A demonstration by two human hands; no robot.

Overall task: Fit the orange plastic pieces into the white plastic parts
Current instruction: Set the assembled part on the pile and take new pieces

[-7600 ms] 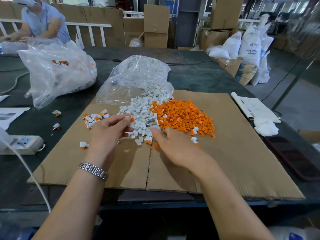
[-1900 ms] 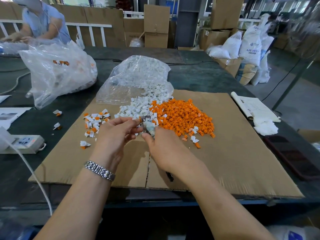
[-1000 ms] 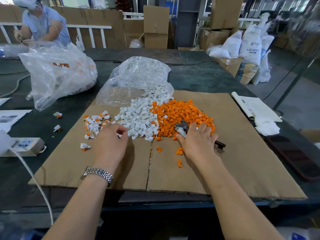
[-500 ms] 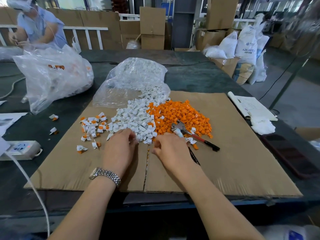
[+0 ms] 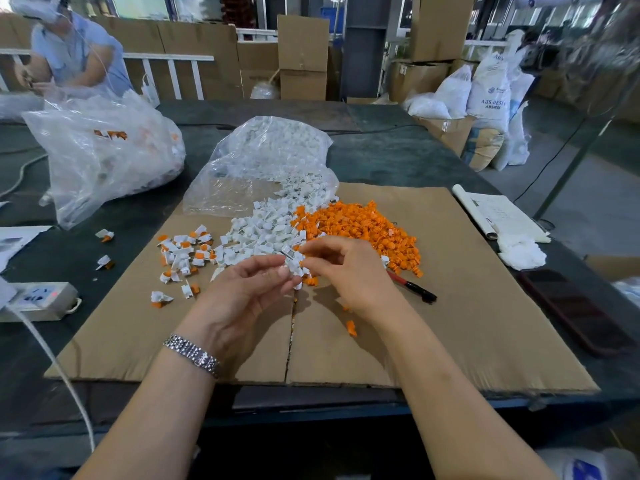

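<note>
A heap of white plastic parts (image 5: 263,233) and a heap of orange plastic pieces (image 5: 360,226) lie side by side on a cardboard sheet (image 5: 467,313). A smaller group of fitted white-and-orange parts (image 5: 183,254) sits to the left. My left hand (image 5: 249,289) and my right hand (image 5: 346,268) meet just above the near edge of the heaps. Both pinch a small white part (image 5: 289,253) between their fingertips. Whether an orange piece is in it is hidden by my fingers.
Pliers with red-and-black handles (image 5: 412,287) lie on the cardboard right of my right hand. A clear bag of white parts (image 5: 270,157) lies behind the heaps, a larger bag (image 5: 100,157) far left. A power strip (image 5: 38,299), papers (image 5: 498,216), a dark phone (image 5: 575,310) and a person (image 5: 72,53) surround.
The pliers left my right hand and lie on the cardboard. Both hands rose from the heaps and came together, now pinching a white part between them.
</note>
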